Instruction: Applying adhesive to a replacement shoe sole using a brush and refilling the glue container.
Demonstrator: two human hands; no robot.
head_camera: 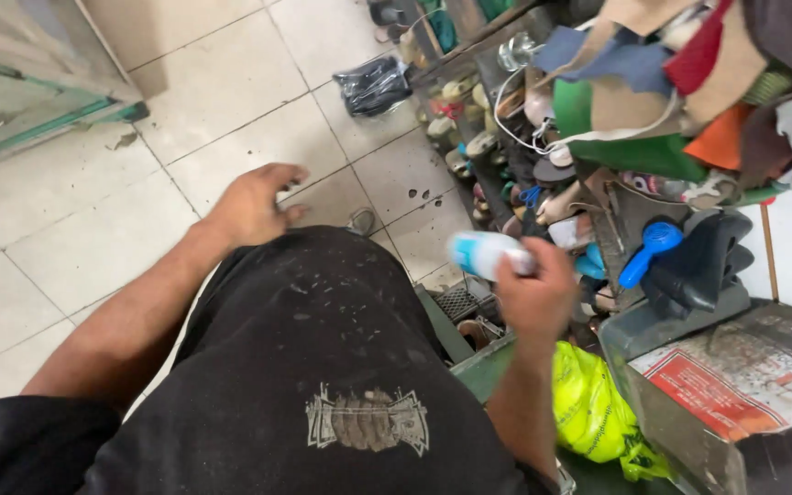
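Right hand [535, 298] raised in front of the body, fingers [515, 266] clamped around a white and blue bottle [485, 253], held almost level with its blurred end pointing left. Bottle up in the air, above the floor tiles [231, 82] and just left of a crowded shelf [497, 156]. Left hand [254, 203] resting on the knee of black, dusty trousers [313, 348], fingers loosely curled together and holding nothing, as far as visible. On the trousers, a grey printed patch [367, 420]. On the shelf, many small shoe forms and soles in rows, too small and mixed to tell one by one. Above the shelf, a pile of leather scraps [689, 82] in green, orange, red, brown and blue. Near the right hand, a blue brush handle [648, 249] next to a black shoe part [703, 266]. Below the right forearm, a yellow plastic bag [588, 403], just beside a grey box [680, 403] covered with a red and white printed sheet. Farther away on the floor, a black plastic bag [373, 84] lying close to the shelf.
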